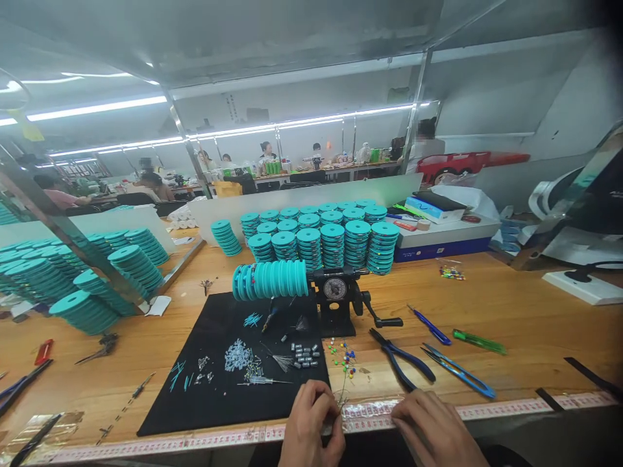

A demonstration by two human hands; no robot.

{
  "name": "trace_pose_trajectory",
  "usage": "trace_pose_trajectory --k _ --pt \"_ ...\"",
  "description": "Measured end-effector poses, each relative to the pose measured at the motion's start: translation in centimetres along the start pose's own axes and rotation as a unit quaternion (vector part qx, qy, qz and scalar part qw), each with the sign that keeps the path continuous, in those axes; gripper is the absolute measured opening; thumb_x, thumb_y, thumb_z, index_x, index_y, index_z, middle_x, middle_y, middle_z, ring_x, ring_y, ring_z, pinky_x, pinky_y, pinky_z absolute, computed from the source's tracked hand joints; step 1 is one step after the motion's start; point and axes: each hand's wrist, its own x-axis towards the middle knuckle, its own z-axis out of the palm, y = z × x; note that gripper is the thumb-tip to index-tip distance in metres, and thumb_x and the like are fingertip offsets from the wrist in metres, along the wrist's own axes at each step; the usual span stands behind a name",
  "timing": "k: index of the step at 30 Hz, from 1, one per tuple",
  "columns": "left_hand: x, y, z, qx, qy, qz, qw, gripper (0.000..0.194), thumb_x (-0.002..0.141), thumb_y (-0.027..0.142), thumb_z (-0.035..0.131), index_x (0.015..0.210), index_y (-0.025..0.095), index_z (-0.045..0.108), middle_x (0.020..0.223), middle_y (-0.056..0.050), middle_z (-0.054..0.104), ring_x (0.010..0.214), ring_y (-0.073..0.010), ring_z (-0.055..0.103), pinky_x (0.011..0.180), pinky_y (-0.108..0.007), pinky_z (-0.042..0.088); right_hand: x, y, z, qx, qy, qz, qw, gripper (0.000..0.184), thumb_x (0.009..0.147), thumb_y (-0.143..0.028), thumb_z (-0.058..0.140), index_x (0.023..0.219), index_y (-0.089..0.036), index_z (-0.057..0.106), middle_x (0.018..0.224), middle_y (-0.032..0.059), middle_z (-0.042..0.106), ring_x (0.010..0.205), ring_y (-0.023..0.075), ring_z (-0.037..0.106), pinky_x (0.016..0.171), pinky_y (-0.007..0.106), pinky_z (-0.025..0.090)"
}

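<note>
From the head camera, the left hand [311,421] and right hand [433,428] sit at the bottom edge of the frame, both cut off at the wrist, over a paper measuring tape [370,415] stuck along the front of the wooden worktop [525,305]. The left fingers [331,405] curl inward, close to a thin strand [343,389] rising toward a loose cluster of coloured-headed pins [341,357]. The right fingers [396,415] bend down toward the tape from the other side. The hands themselves hide the fingertips, and anything between them is too small to make out, so I cannot tell whether either hand is clenched on something or merely resting.

Left of the hands lies a black mat [224,389], scattered with small metal pieces, teal threads and wire bundles; most are too tiny to identify. Behind it stands a black hand-cranked winder [335,298], carrying a row of teal spools [270,280] on its spindle. Blue-handled pliers [402,357] and blue-handled snips [457,371] lie to the right, just beyond the right hand. Further back are many stacks of teal spools [316,240], with more on the left partly behind a glass panel [82,259]. In the distance, blurred co-workers [265,155] sit at other benches, too small to show what their hands are doing.
</note>
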Motion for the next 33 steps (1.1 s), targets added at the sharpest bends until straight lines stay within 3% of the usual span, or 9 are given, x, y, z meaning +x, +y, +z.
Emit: trace_pose_trajectory --k 8,10,13,18,21,33 --pt "-0.1 -0.2 0.1 0.002 0.005 0.007 1.0 0.024 0.068 0.0 0.053 0.077 0.022 0.055 0.087 -0.002 0.059 0.079 -0.0194 0.06 0.07 -0.031 0.047 -0.4 0.4 -0.9 0.044 0.047 0.059 0.996 0.007 0.097 -0.027 0.051 0.092 -0.026 0.057 0.085 -0.0004 0.065 0.08 0.0168 0.066 0.072 0.027 0.049" --pt "-0.1 -0.1 -0.1 -0.002 0.001 0.006 1.0 0.023 0.069 0.0 0.053 0.077 0.022 0.055 0.087 -0.002 0.06 0.079 -0.0193 0.06 0.07 -0.031 0.048 0.1 -0.3 -0.6 0.038 0.051 0.045 0.997 0.007 0.095 -0.027 0.056 0.102 -0.026 0.058 0.094 0.0007 0.067 0.089 0.0175 0.065 0.078 0.028 0.048" --pt "0.1 0.2 -0.4 -0.021 -0.011 -0.005 1.0 0.021 0.071 0.002 0.054 0.077 0.022 0.055 0.089 -0.001 0.06 0.08 -0.0185 0.061 0.07 -0.03 0.048 1.5 -1.6 0.2 0.024 0.045 -0.027 0.998 0.026 0.089 -0.023 0.065 0.114 -0.028 0.057 0.111 0.0013 0.067 0.103 0.0198 0.062 0.087 0.031 0.042" --pt "0.3 0.3 -0.6 -0.045 -0.011 -0.004 0.999 0.022 0.07 0.003 0.053 0.078 0.023 0.056 0.09 0.0 0.059 0.081 -0.0172 0.062 0.071 -0.028 0.049 2.9 -3.0 0.8 0.046 -0.023 -0.051 0.997 0.015 0.093 -0.015 0.06 0.097 -0.029 0.061 0.088 -0.006 0.069 0.083 0.0159 0.064 0.078 0.033 0.036" --pt "0.2 0.1 -0.5 -0.034 -0.011 0.003 0.999 0.022 0.07 0.003 0.053 0.078 0.023 0.056 0.09 -0.001 0.059 0.08 -0.0168 0.061 0.07 -0.027 0.048 2.4 -2.8 0.4 0.039 -0.027 -0.048 0.998 0.011 0.095 -0.016 0.058 0.094 -0.027 0.061 0.085 -0.0045 0.068 0.08 0.0157 0.064 0.076 0.033 0.037" --pt "0.0 -0.9 0.1 0.028 0.002 0.047 0.999 0.022 0.072 0.001 0.049 0.079 0.021 0.055 0.089 -0.002 0.057 0.079 -0.0159 0.059 0.071 -0.027 0.048 0.5 -1.2 -0.5 0.096 -0.01 0.072 0.993 0.01 0.096 -0.026 0.053 0.09 -0.028 0.061 0.089 -0.0001 0.068 0.089 0.0211 0.066 0.081 0.036 0.051"
